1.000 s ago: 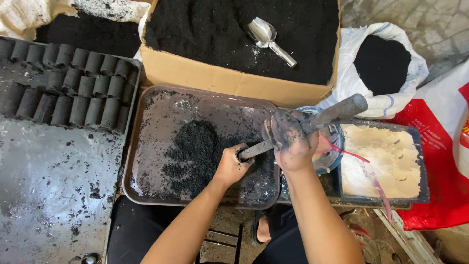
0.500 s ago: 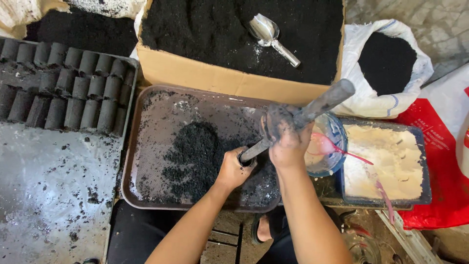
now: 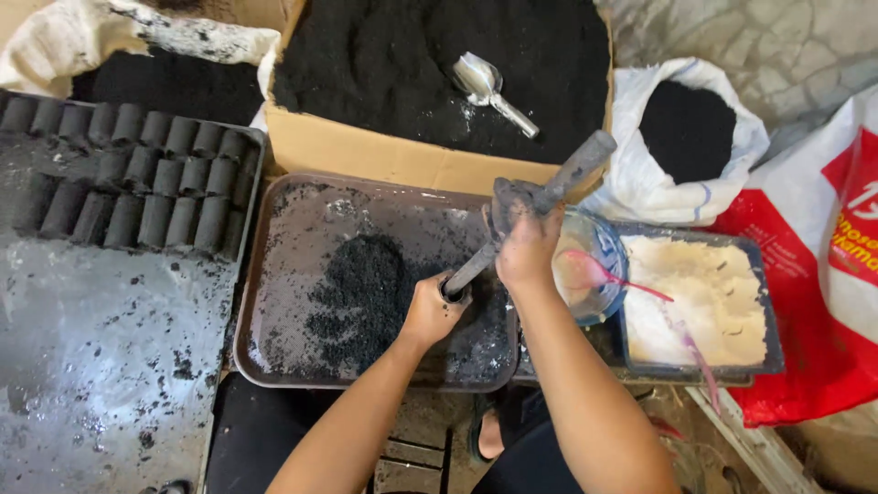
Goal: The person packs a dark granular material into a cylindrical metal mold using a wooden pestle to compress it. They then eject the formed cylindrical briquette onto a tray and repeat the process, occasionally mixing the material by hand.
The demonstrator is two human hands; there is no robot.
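Gripping a grey metal tube mould (image 3: 540, 206), both hands were closed on it: left hand (image 3: 432, 311) at its lower end, right hand (image 3: 526, 247) at the middle; it slanted over the brown tray (image 3: 274, 265), toward 2 o'clock; rigid, likely heavy, dust-slick. Counted: one tube, one tray, one scoop (image 3: 489, 87) at 12 o'clock, two rows of black briquettes (image 3: 137, 192) at 9 o'clock.

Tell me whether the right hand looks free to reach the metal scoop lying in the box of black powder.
Probably not as it stands. The right hand is closed on the grey rod, so it would have to let go first. The path itself looks open: the metal scoop lies uncovered on the black powder.
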